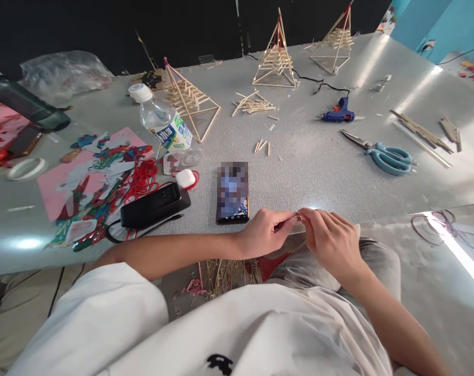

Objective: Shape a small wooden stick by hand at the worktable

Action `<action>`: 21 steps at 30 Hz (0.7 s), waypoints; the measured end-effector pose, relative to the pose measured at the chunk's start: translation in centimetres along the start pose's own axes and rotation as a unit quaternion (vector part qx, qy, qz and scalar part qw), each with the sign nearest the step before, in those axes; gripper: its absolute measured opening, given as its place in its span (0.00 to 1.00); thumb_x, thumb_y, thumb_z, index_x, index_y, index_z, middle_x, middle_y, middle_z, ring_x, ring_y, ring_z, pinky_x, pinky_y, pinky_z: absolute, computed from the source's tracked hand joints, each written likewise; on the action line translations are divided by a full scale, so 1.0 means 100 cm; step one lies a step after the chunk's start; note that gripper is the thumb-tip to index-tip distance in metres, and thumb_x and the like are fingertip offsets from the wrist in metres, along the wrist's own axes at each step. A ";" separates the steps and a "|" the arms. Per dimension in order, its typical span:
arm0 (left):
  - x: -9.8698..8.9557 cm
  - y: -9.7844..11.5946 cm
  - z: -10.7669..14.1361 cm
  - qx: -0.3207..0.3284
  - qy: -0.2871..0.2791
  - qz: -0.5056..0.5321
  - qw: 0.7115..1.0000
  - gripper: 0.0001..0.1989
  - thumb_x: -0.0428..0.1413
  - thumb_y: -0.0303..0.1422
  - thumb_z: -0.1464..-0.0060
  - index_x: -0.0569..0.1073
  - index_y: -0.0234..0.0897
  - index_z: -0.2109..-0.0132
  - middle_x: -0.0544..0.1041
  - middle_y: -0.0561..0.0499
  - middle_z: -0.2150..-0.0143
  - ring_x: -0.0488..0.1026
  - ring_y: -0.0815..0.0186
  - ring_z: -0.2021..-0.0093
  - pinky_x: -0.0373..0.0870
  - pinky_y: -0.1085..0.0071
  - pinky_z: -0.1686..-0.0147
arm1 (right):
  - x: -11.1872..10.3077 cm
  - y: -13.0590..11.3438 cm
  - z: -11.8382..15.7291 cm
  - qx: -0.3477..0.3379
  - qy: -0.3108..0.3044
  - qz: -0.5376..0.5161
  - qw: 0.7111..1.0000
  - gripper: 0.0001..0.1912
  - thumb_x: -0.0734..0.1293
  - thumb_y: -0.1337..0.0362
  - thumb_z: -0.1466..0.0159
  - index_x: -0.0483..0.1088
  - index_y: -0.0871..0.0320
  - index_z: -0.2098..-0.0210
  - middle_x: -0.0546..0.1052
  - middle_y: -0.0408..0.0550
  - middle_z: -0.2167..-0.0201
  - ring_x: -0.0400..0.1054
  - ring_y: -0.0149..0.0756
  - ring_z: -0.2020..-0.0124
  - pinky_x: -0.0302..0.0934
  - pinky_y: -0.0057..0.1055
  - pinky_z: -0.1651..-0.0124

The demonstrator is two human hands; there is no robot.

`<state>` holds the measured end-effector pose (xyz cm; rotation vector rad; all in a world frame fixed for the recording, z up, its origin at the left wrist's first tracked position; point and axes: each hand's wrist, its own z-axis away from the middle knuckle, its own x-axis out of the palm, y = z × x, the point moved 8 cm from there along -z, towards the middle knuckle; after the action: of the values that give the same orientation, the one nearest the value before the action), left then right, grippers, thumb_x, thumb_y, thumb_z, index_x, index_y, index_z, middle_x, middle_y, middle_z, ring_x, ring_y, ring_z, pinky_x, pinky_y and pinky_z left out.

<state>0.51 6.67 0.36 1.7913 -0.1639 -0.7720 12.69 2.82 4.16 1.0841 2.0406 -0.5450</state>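
Something tiny is caught between the person's fingertips, a small pale piece [299,217] too slight for me to make out, held right at the near edge of the grey table [311,172]. The left hand [265,235] pinches it between thumb and forefinger, the other fingers curled in. The right hand [333,239] meets it from the other side, thumb and forefinger also closed on it, its knuckles bent, so the two sets of fingertips all but touch.

Just beside the left hand a phone [232,193] lies face up, its screen mostly blurred. Beyond that I see a few short sticks [268,149], then a loose pile of longer sticks [256,106]. Three stick pyramids stand farther back: a left pyramid [186,97], a middle pyramid [276,59] and a right pyramid [336,39]. Over on the right lie a blue glue gun [340,110] and scissors [391,158], blades parted slightly. To the left, a white-capped bottle [168,125] stands near tangled red string [142,177].
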 end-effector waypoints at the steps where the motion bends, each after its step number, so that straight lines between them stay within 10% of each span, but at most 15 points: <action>1: 0.000 -0.001 0.000 -0.003 -0.001 0.006 1.000 0.19 0.50 0.36 0.27 0.80 0.28 0.59 0.59 0.58 0.75 0.54 0.74 0.74 0.52 0.74 0.75 | 0.000 0.003 0.001 0.021 0.006 -0.023 1.000 0.06 0.65 0.73 0.26 0.74 0.60 0.57 0.82 0.44 0.70 0.71 0.30 0.75 0.58 0.29 0.66; 10: 0.000 -0.010 0.004 -0.030 -0.004 0.052 0.998 0.21 0.49 0.38 0.26 0.82 0.29 0.44 0.74 0.52 0.71 0.59 0.73 0.75 0.54 0.76 0.77 | 0.012 0.021 0.012 0.196 0.010 -0.260 0.946 0.07 0.64 0.70 0.26 0.75 0.57 0.56 0.81 0.40 0.73 0.70 0.24 0.79 0.61 0.21 0.73; 21: 0.003 -0.008 0.001 -0.076 -0.030 0.065 0.995 0.26 0.48 0.45 0.26 0.80 0.26 0.45 0.62 0.58 0.75 0.55 0.73 0.76 0.51 0.75 0.77 | -0.013 0.004 -0.008 -0.097 -0.050 -0.053 0.993 0.07 0.65 0.70 0.24 0.77 0.61 0.53 0.82 0.44 0.71 0.73 0.31 0.73 0.59 0.31 0.68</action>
<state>0.45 6.75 -0.53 1.5978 -0.2523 -0.7262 13.16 2.88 5.67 0.8221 2.0244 -0.4334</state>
